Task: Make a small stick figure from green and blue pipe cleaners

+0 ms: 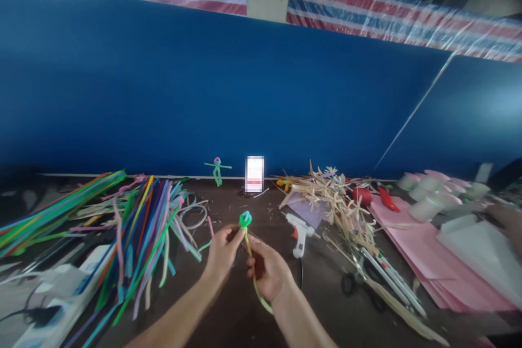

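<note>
Held up in front of me is a yellow-green pipe cleaner (256, 283) with a bright green coiled tip (245, 219). My left hand (222, 253) pinches it just below the coil. My right hand (267, 271) grips the stem a little lower, and the free end curves down past that hand. A large fan of multicoloured pipe cleaners (141, 234) lies to the left of my hands, the nearest loose material.
A hot glue gun (299, 234) and dry straw pieces (330, 206) lie right of my hands. Scissors (359, 280), pink paper sheets (424, 261), white cups (432, 196) and a power strip (61, 304) lie around. A pipe-cleaner figure (217, 171) stands against the blue wall (204, 76).
</note>
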Demonstrator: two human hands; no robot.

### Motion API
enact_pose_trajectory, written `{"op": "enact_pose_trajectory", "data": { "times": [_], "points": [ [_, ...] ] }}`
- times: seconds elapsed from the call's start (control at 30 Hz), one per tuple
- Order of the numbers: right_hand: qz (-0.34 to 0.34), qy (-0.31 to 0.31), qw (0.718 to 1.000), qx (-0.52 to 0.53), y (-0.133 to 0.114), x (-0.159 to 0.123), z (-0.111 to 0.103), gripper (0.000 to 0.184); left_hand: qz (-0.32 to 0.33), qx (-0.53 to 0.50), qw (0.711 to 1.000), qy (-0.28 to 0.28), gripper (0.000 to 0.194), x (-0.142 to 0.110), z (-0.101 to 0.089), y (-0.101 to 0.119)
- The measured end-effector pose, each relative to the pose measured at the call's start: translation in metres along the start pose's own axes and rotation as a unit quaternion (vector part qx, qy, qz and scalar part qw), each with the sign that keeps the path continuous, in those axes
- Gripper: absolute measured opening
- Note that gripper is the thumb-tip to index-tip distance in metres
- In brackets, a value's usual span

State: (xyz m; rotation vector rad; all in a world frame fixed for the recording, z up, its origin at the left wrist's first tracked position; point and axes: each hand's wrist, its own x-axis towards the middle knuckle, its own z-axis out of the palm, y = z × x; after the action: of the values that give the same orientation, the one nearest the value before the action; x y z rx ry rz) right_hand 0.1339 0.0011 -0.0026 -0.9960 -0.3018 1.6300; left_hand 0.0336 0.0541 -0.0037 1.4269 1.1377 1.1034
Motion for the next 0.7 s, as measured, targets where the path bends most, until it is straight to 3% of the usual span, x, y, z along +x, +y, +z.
{"op": "enact_pose_trajectory", "data": {
  "times": [0.07,0.13,0.17,0.27,0.37,0.43,0.5,0.57,0.7],
  "points": [
    [-0.029,-0.021,0.998,-0.05,-0.004,-0.004,0.0,0.031,0.009,0.039,0.999,0.001,0.029,0.001,-0.003,0.003],
    [-0.105,-0.025,0.977,-0.182,-0.011,-0.007,-0.001,0.026,0.017,0.073,0.997,-0.018,0.028,0.002,-0.007,0.005],
    [-0.163,-0.012,0.95,-0.265,-0.015,-0.007,-0.002,0.022,0.018,0.089,0.995,-0.037,0.026,0.003,-0.008,0.006],
    [-0.302,0.04,0.833,-0.462,-0.029,-0.007,-0.006,0.014,-0.004,0.106,0.988,-0.109,0.024,0.005,-0.009,0.005],
    [-0.333,0.047,0.751,-0.568,-0.043,-0.006,-0.009,0.01,-0.03,0.078,0.984,-0.157,0.022,0.007,-0.01,0.001],
    [-0.339,0.038,0.72,-0.604,-0.05,-0.005,-0.01,0.009,-0.058,0.04,0.984,-0.166,0.02,0.007,-0.01,0.002],
    [-0.344,0.03,0.707,-0.617,-0.053,-0.004,-0.013,0.008,-0.108,-0.003,0.978,-0.18,0.019,0.006,-0.011,0.005],
    [-0.342,0.022,0.712,-0.612,-0.053,-0.001,-0.015,0.007,-0.166,-0.053,0.963,-0.203,0.018,0.005,-0.013,0.011],
    [-0.303,-0.006,0.773,-0.558,-0.045,0.009,-0.02,0.014,-0.256,-0.177,0.926,-0.212,0.018,0.001,-0.017,0.016]
  ]
}}
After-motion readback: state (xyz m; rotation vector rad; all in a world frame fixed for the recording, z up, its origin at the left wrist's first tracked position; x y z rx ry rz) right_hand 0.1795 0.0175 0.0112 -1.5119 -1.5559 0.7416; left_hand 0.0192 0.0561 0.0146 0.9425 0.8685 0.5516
